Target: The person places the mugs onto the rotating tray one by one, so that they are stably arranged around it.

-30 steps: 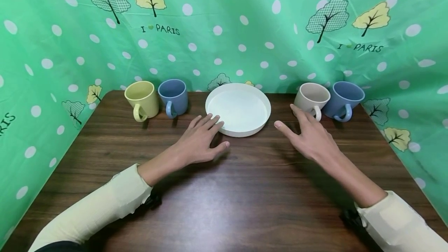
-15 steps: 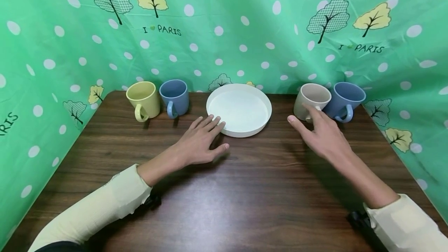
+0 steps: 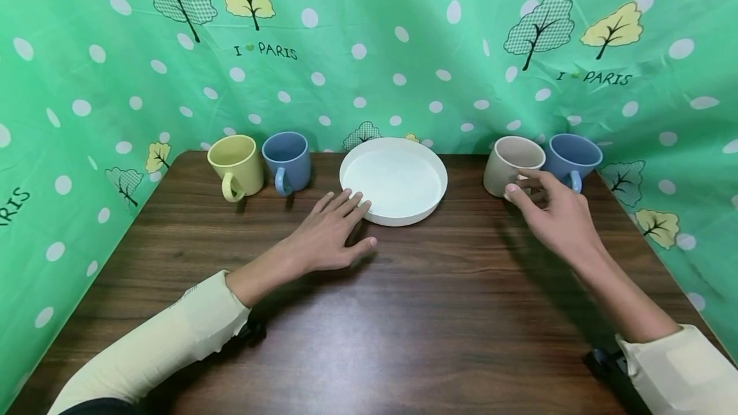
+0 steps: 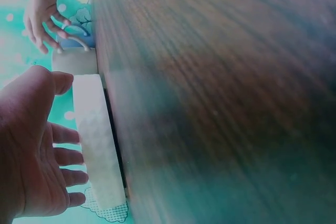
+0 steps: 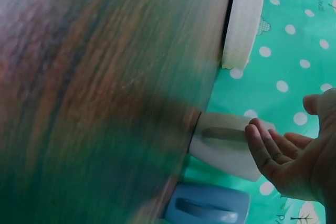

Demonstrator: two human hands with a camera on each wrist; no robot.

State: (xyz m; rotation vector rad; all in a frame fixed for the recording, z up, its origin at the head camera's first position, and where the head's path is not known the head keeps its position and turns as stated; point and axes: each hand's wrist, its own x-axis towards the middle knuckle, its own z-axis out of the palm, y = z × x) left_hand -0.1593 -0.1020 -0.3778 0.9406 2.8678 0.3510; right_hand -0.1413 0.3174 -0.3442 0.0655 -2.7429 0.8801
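Observation:
My left hand (image 3: 328, 235) has its fingers spread beside the front left of a round white tray (image 3: 398, 178), with the fingertips overlapping its rim. In the left wrist view those fingers lie along the tray's side wall (image 4: 100, 145). My right hand (image 3: 556, 216) is at the handle side of an off-white mug (image 3: 501, 175). The right wrist view has the fingers (image 5: 262, 145) slightly bent near the top of the mug's handle (image 5: 223, 134), the thumb held apart; whether they touch it I cannot tell. Behind this hand is a blue mug (image 3: 571, 155), its handle partly hidden.
A yellow mug (image 3: 236, 165) and another blue mug (image 3: 288, 162) stand at the back left, handles toward me. The dark wooden table (image 3: 369, 325) ends against a green dotted curtain (image 3: 369, 31) at the back and sides.
My right hand has moved right from in front of the off-white mug to its handle, and its thumb and index finger have drawn closer together. The left hand has stayed put.

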